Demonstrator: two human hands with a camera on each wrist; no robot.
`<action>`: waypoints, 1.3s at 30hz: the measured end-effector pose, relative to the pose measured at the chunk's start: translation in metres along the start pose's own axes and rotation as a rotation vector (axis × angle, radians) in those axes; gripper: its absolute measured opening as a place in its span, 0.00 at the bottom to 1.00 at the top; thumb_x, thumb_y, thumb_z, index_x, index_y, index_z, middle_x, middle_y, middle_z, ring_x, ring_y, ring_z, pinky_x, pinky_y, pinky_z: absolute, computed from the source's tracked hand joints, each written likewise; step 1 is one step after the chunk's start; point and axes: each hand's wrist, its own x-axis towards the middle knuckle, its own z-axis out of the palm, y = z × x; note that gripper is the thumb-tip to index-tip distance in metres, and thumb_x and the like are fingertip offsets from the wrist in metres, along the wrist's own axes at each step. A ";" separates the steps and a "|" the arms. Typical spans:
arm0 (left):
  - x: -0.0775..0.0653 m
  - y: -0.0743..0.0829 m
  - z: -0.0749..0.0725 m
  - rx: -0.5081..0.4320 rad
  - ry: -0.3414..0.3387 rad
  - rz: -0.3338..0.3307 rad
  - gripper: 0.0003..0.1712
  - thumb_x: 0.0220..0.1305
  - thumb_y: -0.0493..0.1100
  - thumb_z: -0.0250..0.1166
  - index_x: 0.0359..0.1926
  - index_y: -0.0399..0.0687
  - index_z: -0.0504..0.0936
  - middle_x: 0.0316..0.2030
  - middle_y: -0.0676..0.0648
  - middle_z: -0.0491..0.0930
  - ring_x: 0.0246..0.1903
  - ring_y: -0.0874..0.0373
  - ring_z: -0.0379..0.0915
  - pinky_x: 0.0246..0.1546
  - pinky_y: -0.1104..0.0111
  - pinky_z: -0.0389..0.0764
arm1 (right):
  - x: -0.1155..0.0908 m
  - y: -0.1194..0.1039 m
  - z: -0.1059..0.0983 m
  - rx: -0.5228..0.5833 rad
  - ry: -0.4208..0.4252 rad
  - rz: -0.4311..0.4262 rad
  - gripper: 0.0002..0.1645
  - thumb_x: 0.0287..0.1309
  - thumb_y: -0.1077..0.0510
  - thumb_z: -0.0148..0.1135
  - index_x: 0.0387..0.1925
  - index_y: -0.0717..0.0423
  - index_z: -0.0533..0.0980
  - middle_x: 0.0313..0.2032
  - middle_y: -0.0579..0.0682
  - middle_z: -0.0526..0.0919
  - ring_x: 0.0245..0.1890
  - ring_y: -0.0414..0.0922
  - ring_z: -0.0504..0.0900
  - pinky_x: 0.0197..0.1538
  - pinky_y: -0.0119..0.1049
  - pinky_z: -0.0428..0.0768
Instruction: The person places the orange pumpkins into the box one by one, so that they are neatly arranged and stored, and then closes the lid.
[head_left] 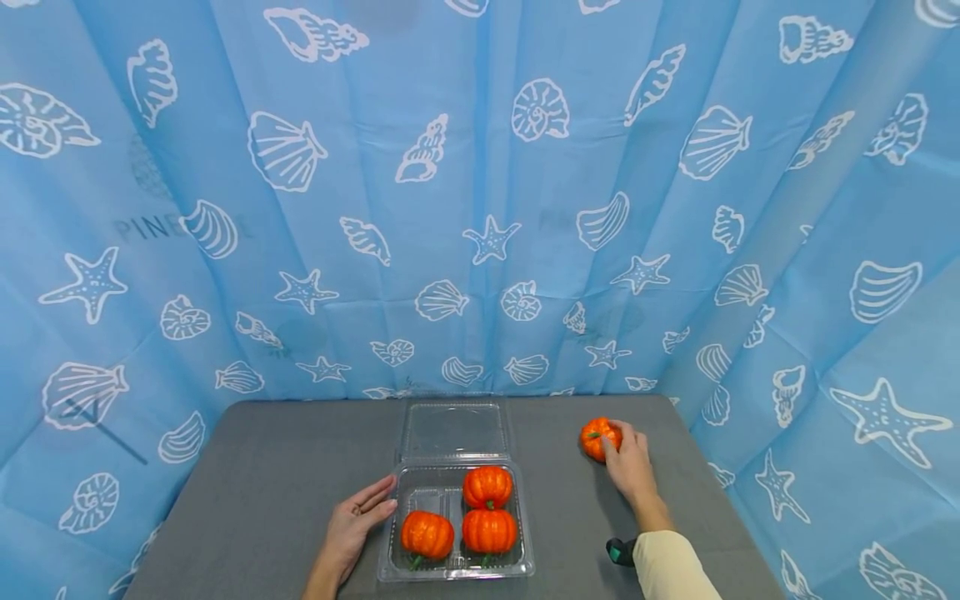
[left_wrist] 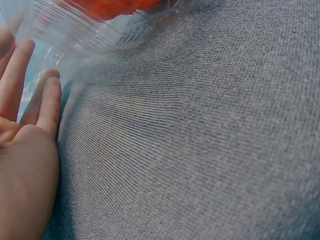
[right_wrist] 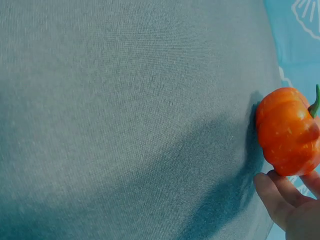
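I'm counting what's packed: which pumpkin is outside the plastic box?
The pumpkin at the right hand, off to the box's right; the other three pumpkins all sit inside the box.

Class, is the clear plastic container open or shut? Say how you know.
Open: its lid is folded back on the far side, and the three orange pumpkins inside the container are uncovered.

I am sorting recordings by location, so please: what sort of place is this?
Probably a curtained-off work area: blue seashell-print curtains hang behind and beside a grey table, where a clear plastic container holds three orange pumpkins.
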 end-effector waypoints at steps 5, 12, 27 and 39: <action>0.000 0.000 -0.001 -0.019 0.004 0.004 0.33 0.59 0.42 0.75 0.66 0.43 0.79 0.63 0.43 0.81 0.52 0.74 0.81 0.51 0.80 0.80 | -0.002 -0.002 0.002 0.019 0.057 -0.034 0.20 0.77 0.56 0.50 0.64 0.57 0.67 0.62 0.71 0.63 0.58 0.71 0.73 0.61 0.69 0.72; 0.001 0.000 -0.001 -0.003 0.009 0.014 0.32 0.59 0.42 0.76 0.65 0.43 0.80 0.62 0.43 0.81 0.52 0.74 0.81 0.51 0.81 0.79 | -0.005 -0.001 0.003 0.040 0.074 -0.037 0.22 0.75 0.58 0.51 0.65 0.61 0.64 0.62 0.70 0.62 0.58 0.68 0.72 0.62 0.65 0.72; 0.002 0.001 0.000 0.010 0.011 0.008 0.33 0.59 0.45 0.76 0.65 0.45 0.80 0.62 0.44 0.82 0.52 0.76 0.80 0.51 0.82 0.78 | -0.011 -0.027 0.005 0.117 0.044 -0.083 0.32 0.72 0.57 0.59 0.69 0.67 0.61 0.64 0.69 0.68 0.64 0.65 0.69 0.68 0.62 0.70; -0.003 0.003 0.000 0.024 -0.002 0.009 0.32 0.59 0.46 0.76 0.64 0.46 0.81 0.62 0.45 0.82 0.54 0.75 0.79 0.51 0.82 0.78 | -0.023 -0.054 0.011 0.180 0.045 -0.173 0.31 0.70 0.57 0.63 0.69 0.61 0.67 0.63 0.63 0.77 0.57 0.58 0.80 0.61 0.55 0.80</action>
